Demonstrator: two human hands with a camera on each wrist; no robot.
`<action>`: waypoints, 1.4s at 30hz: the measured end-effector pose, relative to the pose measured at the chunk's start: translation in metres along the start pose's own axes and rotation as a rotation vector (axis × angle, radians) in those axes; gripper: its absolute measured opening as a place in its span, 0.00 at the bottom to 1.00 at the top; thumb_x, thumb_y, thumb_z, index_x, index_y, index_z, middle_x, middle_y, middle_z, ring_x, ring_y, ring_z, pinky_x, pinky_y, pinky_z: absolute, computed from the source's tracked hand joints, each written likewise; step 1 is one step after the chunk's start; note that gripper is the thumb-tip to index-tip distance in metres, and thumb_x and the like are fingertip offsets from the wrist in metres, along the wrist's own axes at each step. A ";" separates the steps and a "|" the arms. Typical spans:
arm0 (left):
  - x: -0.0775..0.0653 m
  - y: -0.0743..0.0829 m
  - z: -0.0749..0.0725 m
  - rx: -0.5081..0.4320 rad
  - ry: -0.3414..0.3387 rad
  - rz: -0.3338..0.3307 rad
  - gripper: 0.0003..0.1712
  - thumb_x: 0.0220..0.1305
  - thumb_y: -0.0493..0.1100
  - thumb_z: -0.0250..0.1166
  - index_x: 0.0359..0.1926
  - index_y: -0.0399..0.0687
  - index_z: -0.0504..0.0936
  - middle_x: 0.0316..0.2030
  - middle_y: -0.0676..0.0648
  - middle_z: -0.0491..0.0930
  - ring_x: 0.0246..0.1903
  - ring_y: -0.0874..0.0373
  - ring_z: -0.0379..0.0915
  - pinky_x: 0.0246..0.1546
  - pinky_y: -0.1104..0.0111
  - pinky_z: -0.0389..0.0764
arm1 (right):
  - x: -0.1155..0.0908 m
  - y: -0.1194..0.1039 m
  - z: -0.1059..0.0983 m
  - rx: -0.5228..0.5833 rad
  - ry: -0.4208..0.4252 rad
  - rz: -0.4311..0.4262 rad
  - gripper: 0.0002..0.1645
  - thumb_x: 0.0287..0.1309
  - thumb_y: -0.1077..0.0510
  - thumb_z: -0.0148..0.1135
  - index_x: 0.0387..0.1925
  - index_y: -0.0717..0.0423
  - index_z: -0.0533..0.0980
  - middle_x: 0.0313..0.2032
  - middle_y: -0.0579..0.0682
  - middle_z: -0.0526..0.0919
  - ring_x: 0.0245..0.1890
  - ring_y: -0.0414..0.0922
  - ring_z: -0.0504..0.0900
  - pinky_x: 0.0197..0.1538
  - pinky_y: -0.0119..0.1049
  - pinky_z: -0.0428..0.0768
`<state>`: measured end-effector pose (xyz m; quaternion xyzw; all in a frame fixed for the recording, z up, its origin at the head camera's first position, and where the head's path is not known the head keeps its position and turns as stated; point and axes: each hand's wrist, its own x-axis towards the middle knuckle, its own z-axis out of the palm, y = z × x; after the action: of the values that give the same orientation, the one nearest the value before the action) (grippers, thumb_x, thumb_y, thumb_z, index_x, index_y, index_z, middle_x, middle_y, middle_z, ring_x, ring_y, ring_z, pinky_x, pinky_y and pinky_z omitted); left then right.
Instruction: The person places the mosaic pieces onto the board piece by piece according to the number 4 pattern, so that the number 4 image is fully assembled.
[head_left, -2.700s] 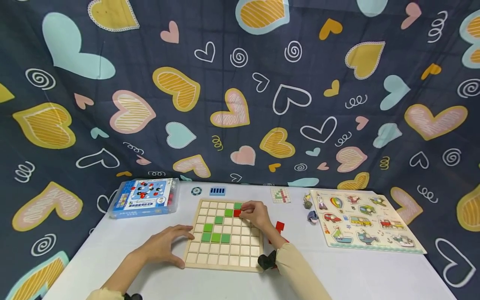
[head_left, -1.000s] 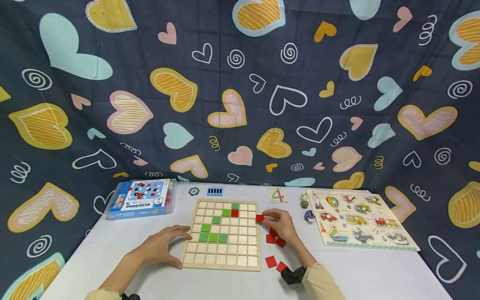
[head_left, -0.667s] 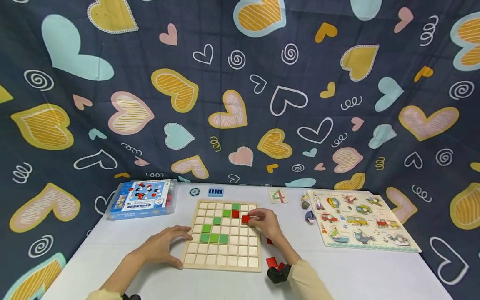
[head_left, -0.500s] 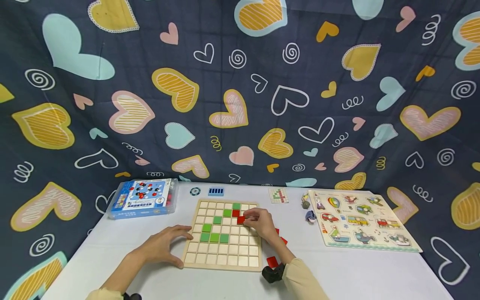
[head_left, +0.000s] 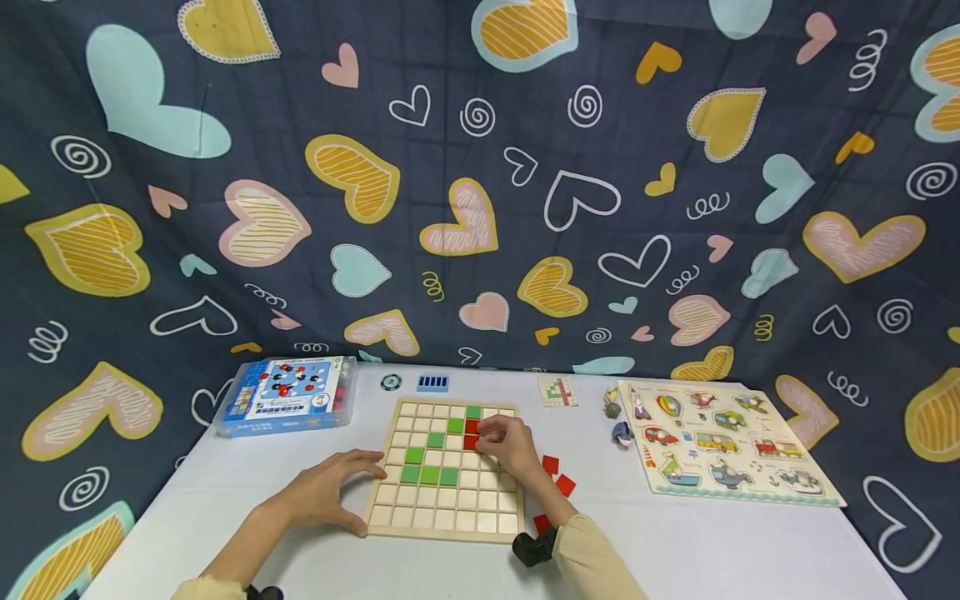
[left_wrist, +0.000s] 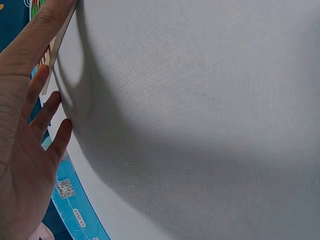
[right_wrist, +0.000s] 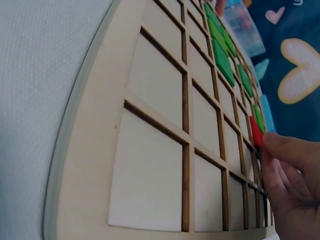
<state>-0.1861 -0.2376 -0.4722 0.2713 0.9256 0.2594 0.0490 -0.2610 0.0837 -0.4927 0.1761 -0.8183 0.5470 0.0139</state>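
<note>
A wooden grid board (head_left: 420,533) lies on the white table, with several green tiles (head_left: 429,475) set in its cells. My right hand (head_left: 512,448) reaches over its right side and pinches a red square tile (head_left: 470,442) at a cell just below another red tile (head_left: 472,427). In the right wrist view, thumb and fingertips meet at the red tile's edge. At the board's left edge, my left hand (head_left: 326,490) rests with fingers and thumb spread, touching the frame. The left wrist view shows these fingers nearly straight beside the board.
Several loose red tiles (head_left: 566,485) lie right of the board, partly behind the right forearm. A small pattern card (head_left: 558,392) is behind it. A plastic box (head_left: 288,396) stands back left, a picture puzzle board (head_left: 735,442) lies right, with small figures (head_left: 622,433) beside it.
My right hand let go of one red tile in the grid, took another from the right of the board and carried it left to the cell below. The left hand stayed put.
</note>
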 end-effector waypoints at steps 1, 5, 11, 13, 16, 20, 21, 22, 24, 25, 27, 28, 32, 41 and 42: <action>0.000 0.000 0.000 0.000 -0.001 -0.001 0.44 0.33 0.66 0.75 0.54 0.55 0.78 0.64 0.44 0.69 0.61 0.37 0.63 0.55 0.39 0.69 | -0.001 -0.001 -0.001 0.002 0.000 0.002 0.13 0.49 0.73 0.67 0.39 0.70 0.79 0.35 0.62 0.85 0.34 0.53 0.86 0.34 0.28 0.83; 0.000 0.000 0.001 0.006 -0.002 -0.001 0.44 0.33 0.67 0.75 0.54 0.55 0.78 0.64 0.45 0.69 0.61 0.37 0.63 0.55 0.40 0.69 | -0.004 0.001 -0.012 0.013 0.015 0.004 0.13 0.50 0.73 0.67 0.40 0.70 0.79 0.37 0.63 0.85 0.35 0.54 0.86 0.35 0.31 0.84; 0.000 -0.001 0.001 0.004 0.003 0.007 0.44 0.33 0.67 0.75 0.54 0.54 0.78 0.64 0.44 0.69 0.61 0.37 0.63 0.54 0.39 0.69 | -0.014 0.013 -0.042 0.016 0.091 0.073 0.13 0.50 0.72 0.67 0.40 0.68 0.80 0.37 0.61 0.85 0.35 0.52 0.86 0.35 0.33 0.84; 0.001 -0.001 0.000 0.002 0.003 0.008 0.44 0.34 0.66 0.75 0.54 0.54 0.78 0.64 0.44 0.68 0.61 0.37 0.63 0.55 0.39 0.69 | -0.018 0.017 -0.054 0.001 0.120 0.102 0.13 0.49 0.73 0.68 0.39 0.67 0.81 0.36 0.60 0.85 0.35 0.51 0.86 0.36 0.32 0.84; 0.001 0.000 -0.001 0.002 0.002 0.009 0.44 0.34 0.66 0.75 0.54 0.54 0.78 0.64 0.44 0.68 0.62 0.37 0.63 0.55 0.39 0.69 | -0.025 0.024 -0.072 -0.043 0.150 0.130 0.12 0.47 0.73 0.69 0.37 0.65 0.81 0.34 0.57 0.86 0.33 0.48 0.85 0.37 0.30 0.83; 0.000 0.001 -0.001 0.003 0.009 0.013 0.44 0.33 0.66 0.75 0.54 0.54 0.78 0.64 0.44 0.69 0.61 0.37 0.63 0.55 0.39 0.69 | -0.037 0.033 -0.092 -0.076 0.096 0.145 0.13 0.46 0.74 0.68 0.37 0.66 0.80 0.34 0.57 0.85 0.31 0.44 0.82 0.36 0.26 0.81; 0.000 0.001 -0.001 0.004 0.011 0.014 0.44 0.33 0.66 0.75 0.54 0.54 0.78 0.64 0.44 0.69 0.61 0.37 0.63 0.55 0.39 0.69 | -0.040 0.035 -0.096 -0.075 0.063 0.139 0.13 0.47 0.74 0.68 0.38 0.67 0.80 0.35 0.58 0.85 0.31 0.44 0.82 0.36 0.26 0.81; 0.000 0.001 -0.001 0.005 0.012 0.016 0.44 0.33 0.66 0.75 0.54 0.54 0.78 0.64 0.44 0.69 0.61 0.37 0.63 0.55 0.39 0.69 | -0.042 0.037 -0.100 -0.070 0.028 0.129 0.14 0.48 0.73 0.67 0.39 0.68 0.79 0.36 0.60 0.85 0.31 0.43 0.81 0.36 0.26 0.81; 0.000 0.001 0.000 0.009 0.014 0.017 0.44 0.33 0.67 0.75 0.54 0.55 0.78 0.64 0.44 0.69 0.61 0.37 0.64 0.55 0.39 0.69 | -0.047 0.040 -0.105 -0.060 -0.041 0.110 0.15 0.50 0.72 0.67 0.42 0.70 0.78 0.38 0.61 0.84 0.32 0.42 0.81 0.36 0.26 0.81; 0.000 0.000 0.000 0.011 0.015 0.017 0.44 0.33 0.67 0.75 0.54 0.55 0.78 0.64 0.44 0.69 0.61 0.37 0.64 0.54 0.39 0.69 | -0.048 0.041 -0.107 -0.058 -0.065 0.105 0.15 0.50 0.71 0.67 0.43 0.69 0.78 0.39 0.61 0.84 0.33 0.42 0.80 0.37 0.26 0.81; 0.000 0.000 0.001 0.012 0.019 0.015 0.44 0.33 0.67 0.75 0.54 0.55 0.78 0.64 0.44 0.69 0.61 0.37 0.64 0.54 0.39 0.69 | -0.051 0.042 -0.108 -0.067 -0.098 0.092 0.16 0.51 0.69 0.68 0.44 0.68 0.78 0.40 0.60 0.84 0.34 0.41 0.80 0.38 0.25 0.81; 0.000 0.000 0.001 0.012 0.021 0.015 0.44 0.33 0.67 0.75 0.54 0.55 0.78 0.63 0.44 0.69 0.61 0.37 0.64 0.54 0.39 0.70 | -0.051 0.042 -0.108 -0.074 -0.101 0.087 0.16 0.51 0.69 0.68 0.44 0.68 0.78 0.40 0.60 0.84 0.34 0.41 0.80 0.38 0.25 0.81; 0.000 0.000 0.002 0.007 0.022 0.013 0.44 0.33 0.68 0.75 0.54 0.56 0.78 0.64 0.44 0.69 0.61 0.37 0.64 0.54 0.39 0.70 | -0.051 0.040 -0.105 -0.107 -0.083 0.091 0.15 0.51 0.69 0.68 0.43 0.66 0.79 0.39 0.57 0.84 0.34 0.42 0.80 0.38 0.25 0.81; 0.000 0.000 0.001 0.011 0.017 0.020 0.44 0.33 0.68 0.75 0.54 0.56 0.78 0.64 0.44 0.69 0.61 0.37 0.64 0.53 0.40 0.71 | -0.053 0.040 -0.104 -0.126 -0.060 0.110 0.15 0.51 0.70 0.68 0.43 0.66 0.78 0.38 0.56 0.84 0.34 0.44 0.81 0.39 0.25 0.81; 0.000 0.000 0.001 0.010 0.017 0.021 0.44 0.33 0.68 0.75 0.54 0.56 0.78 0.64 0.44 0.69 0.61 0.37 0.64 0.53 0.40 0.71 | -0.053 0.040 -0.104 -0.127 -0.058 0.106 0.15 0.51 0.69 0.68 0.43 0.66 0.78 0.38 0.56 0.84 0.34 0.45 0.81 0.39 0.25 0.81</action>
<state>-0.1864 -0.2373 -0.4731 0.2789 0.9244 0.2576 0.0370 -0.2415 0.2053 -0.4981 0.1469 -0.8596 0.4886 -0.0275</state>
